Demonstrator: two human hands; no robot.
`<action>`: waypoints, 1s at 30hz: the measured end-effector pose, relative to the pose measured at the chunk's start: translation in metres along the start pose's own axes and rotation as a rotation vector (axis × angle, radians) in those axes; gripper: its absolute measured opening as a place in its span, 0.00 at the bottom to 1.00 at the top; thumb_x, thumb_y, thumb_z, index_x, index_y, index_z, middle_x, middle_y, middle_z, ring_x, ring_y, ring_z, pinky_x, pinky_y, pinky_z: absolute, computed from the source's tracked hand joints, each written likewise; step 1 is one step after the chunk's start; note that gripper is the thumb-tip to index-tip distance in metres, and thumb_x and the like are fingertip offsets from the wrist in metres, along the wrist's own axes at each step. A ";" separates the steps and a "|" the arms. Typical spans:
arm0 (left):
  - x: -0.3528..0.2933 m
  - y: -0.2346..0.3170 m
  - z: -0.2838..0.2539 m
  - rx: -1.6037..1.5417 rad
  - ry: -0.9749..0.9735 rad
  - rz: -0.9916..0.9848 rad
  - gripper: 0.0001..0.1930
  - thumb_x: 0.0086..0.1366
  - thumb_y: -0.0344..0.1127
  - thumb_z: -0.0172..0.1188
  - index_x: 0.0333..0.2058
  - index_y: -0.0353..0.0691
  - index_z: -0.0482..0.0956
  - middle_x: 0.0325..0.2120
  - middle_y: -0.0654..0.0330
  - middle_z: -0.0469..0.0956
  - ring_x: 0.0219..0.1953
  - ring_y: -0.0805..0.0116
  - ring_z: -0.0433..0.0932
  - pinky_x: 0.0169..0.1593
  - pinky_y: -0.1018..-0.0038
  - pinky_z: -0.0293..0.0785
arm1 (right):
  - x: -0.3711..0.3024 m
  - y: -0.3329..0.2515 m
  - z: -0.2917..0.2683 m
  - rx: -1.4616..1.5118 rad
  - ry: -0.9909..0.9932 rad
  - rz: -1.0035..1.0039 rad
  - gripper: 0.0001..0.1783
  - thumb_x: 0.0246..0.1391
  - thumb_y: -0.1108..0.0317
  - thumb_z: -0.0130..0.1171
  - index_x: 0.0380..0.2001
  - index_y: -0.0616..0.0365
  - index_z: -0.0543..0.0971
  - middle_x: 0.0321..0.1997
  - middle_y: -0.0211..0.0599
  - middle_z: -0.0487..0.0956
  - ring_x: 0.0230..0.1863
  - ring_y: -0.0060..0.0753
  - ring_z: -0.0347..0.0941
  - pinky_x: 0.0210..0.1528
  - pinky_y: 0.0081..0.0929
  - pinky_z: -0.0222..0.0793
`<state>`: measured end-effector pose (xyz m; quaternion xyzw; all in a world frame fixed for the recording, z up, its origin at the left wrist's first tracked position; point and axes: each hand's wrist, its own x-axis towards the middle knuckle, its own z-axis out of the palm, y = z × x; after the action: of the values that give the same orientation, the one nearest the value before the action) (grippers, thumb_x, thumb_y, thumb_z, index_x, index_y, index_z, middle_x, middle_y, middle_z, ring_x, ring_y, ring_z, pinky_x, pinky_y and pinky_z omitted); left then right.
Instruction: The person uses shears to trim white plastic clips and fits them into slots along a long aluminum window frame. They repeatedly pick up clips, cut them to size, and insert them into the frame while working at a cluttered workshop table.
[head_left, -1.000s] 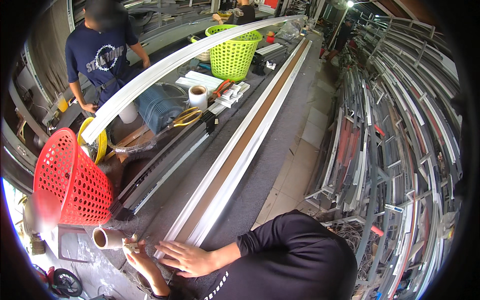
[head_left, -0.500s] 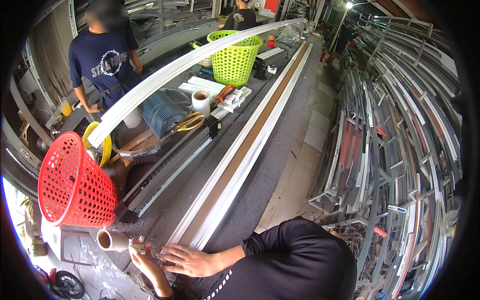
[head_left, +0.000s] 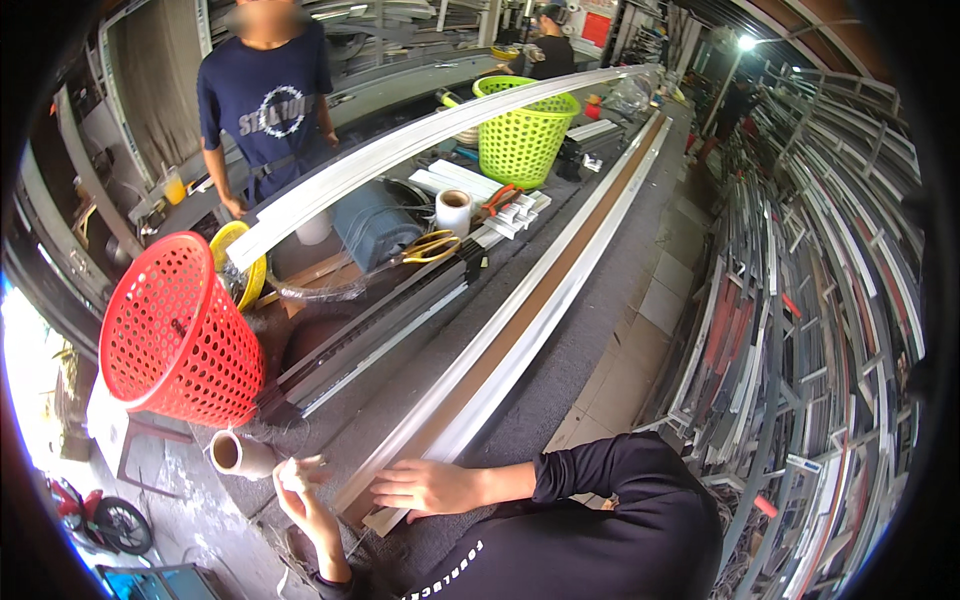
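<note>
A long white profile with a brown strip along its middle runs from the far end of the bench to me. My right hand lies across its near end, fingers stretched out flat on it, thumb over the edge. Left of that end, my left hand is raised off the bench with its fingers bent together. The fingertips are blurred, and a small pale thing seems to be between them. Close beyond this hand, a hollow cardboard-like roll lies on its side at the bench corner.
A red perforated basket stands at the left, a green one further back. Between them lie scissors, a wrap roll and short white pieces. A long white strip arches above. Racks of profiles fill the right. A co-worker stands across.
My left hand has risen and turned beside the roll. My right hand remains on the profile's near end. The view has shifted, and the co-worker across the bench has turned to face this way.
</note>
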<state>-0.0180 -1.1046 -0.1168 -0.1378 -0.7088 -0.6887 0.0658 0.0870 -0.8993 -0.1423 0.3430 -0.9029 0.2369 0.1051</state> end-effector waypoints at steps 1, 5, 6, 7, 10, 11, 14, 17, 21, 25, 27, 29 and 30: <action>0.001 0.005 0.005 -0.078 -0.061 -0.061 0.18 0.78 0.47 0.46 0.47 0.35 0.70 0.37 0.53 0.83 0.33 0.70 0.79 0.44 0.71 0.74 | 0.000 0.001 0.002 -0.025 0.022 -0.033 0.36 0.49 0.53 0.67 0.60 0.61 0.74 0.65 0.44 0.73 0.68 0.46 0.66 0.70 0.42 0.59; -0.006 0.032 0.011 -0.096 -0.198 -0.048 0.17 0.77 0.45 0.49 0.44 0.33 0.69 0.37 0.53 0.84 0.40 0.67 0.81 0.49 0.69 0.74 | 0.000 0.000 0.009 -0.270 0.173 -0.179 0.34 0.52 0.55 0.63 0.57 0.69 0.74 0.62 0.49 0.75 0.63 0.47 0.72 0.66 0.40 0.67; -0.012 0.039 0.007 0.106 -0.179 -0.013 0.15 0.76 0.42 0.50 0.44 0.33 0.69 0.37 0.52 0.84 0.39 0.66 0.81 0.47 0.69 0.74 | 0.000 -0.001 0.009 -0.302 0.219 -0.228 0.32 0.56 0.57 0.60 0.56 0.73 0.73 0.59 0.56 0.76 0.59 0.49 0.75 0.63 0.42 0.71; -0.020 0.045 0.001 0.304 -0.149 0.016 0.13 0.75 0.39 0.51 0.43 0.32 0.69 0.36 0.52 0.85 0.38 0.66 0.82 0.46 0.69 0.75 | 0.000 -0.001 0.009 -0.310 0.215 -0.236 0.32 0.56 0.57 0.59 0.56 0.74 0.73 0.58 0.58 0.76 0.58 0.50 0.76 0.62 0.42 0.72; -0.045 0.050 -0.010 0.438 -0.265 -0.012 0.12 0.70 0.34 0.54 0.45 0.32 0.70 0.37 0.49 0.84 0.38 0.61 0.83 0.44 0.68 0.76 | 0.002 0.004 0.002 -0.309 0.182 -0.299 0.30 0.60 0.56 0.60 0.54 0.75 0.75 0.57 0.61 0.77 0.56 0.48 0.78 0.59 0.40 0.77; -0.053 0.047 -0.013 0.440 -0.315 -0.001 0.13 0.69 0.35 0.56 0.46 0.32 0.70 0.38 0.48 0.84 0.39 0.60 0.83 0.45 0.67 0.76 | 0.005 0.005 -0.001 -0.312 0.181 -0.340 0.30 0.60 0.56 0.60 0.54 0.75 0.76 0.56 0.60 0.78 0.55 0.48 0.79 0.58 0.40 0.77; -0.072 0.033 -0.012 0.181 -0.233 0.008 0.16 0.71 0.39 0.55 0.48 0.31 0.71 0.39 0.48 0.82 0.41 0.59 0.82 0.48 0.64 0.76 | 0.015 0.010 -0.012 -0.229 0.176 -0.378 0.28 0.59 0.57 0.62 0.51 0.75 0.77 0.48 0.56 0.82 0.48 0.47 0.82 0.53 0.37 0.80; -0.079 0.020 -0.004 0.041 -0.157 0.055 0.17 0.72 0.41 0.54 0.48 0.31 0.71 0.40 0.48 0.82 0.42 0.60 0.82 0.48 0.65 0.76 | 0.030 0.014 -0.026 -0.177 0.062 -0.375 0.24 0.58 0.59 0.62 0.47 0.73 0.79 0.41 0.51 0.84 0.43 0.44 0.83 0.45 0.33 0.81; -0.067 0.014 0.012 -0.031 -0.114 -0.149 0.17 0.69 0.39 0.58 0.50 0.35 0.69 0.39 0.51 0.83 0.40 0.63 0.83 0.45 0.67 0.79 | 0.048 0.025 -0.042 0.104 -0.053 -0.246 0.18 0.59 0.58 0.60 0.37 0.66 0.80 0.30 0.42 0.80 0.33 0.41 0.80 0.37 0.37 0.76; -0.059 0.015 0.014 0.262 -0.234 -0.096 0.24 0.75 0.51 0.49 0.55 0.36 0.64 0.45 0.48 0.77 0.45 0.60 0.81 0.48 0.66 0.78 | 0.056 0.032 -0.049 0.211 -0.026 -0.303 0.23 0.53 0.51 0.64 0.32 0.65 0.80 0.30 0.44 0.80 0.35 0.47 0.80 0.40 0.39 0.77; -0.059 0.019 0.008 0.089 -0.254 -0.293 0.24 0.76 0.50 0.46 0.57 0.36 0.61 0.50 0.47 0.75 0.47 0.59 0.79 0.50 0.65 0.77 | 0.058 0.030 -0.052 0.138 -0.047 -0.269 0.21 0.49 0.55 0.70 0.36 0.64 0.82 0.32 0.39 0.82 0.36 0.42 0.82 0.41 0.36 0.79; -0.059 0.028 -0.010 0.076 -0.236 -0.080 0.23 0.77 0.49 0.43 0.58 0.35 0.61 0.53 0.47 0.72 0.52 0.57 0.76 0.57 0.62 0.72 | 0.058 0.025 -0.055 0.114 -0.154 -0.188 0.21 0.45 0.58 0.72 0.38 0.60 0.82 0.32 0.38 0.82 0.35 0.40 0.81 0.38 0.35 0.78; -0.061 0.034 -0.020 0.063 -0.226 -0.063 0.22 0.77 0.47 0.42 0.58 0.35 0.60 0.55 0.47 0.71 0.55 0.57 0.74 0.60 0.61 0.68 | 0.059 0.023 -0.056 0.106 -0.121 -0.188 0.21 0.44 0.59 0.73 0.39 0.58 0.82 0.32 0.37 0.82 0.33 0.41 0.81 0.36 0.34 0.76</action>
<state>0.0479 -1.1305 -0.1004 -0.1901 -0.7368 -0.6481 -0.0317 0.0290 -0.8902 -0.0810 0.4449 -0.8576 0.2523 0.0541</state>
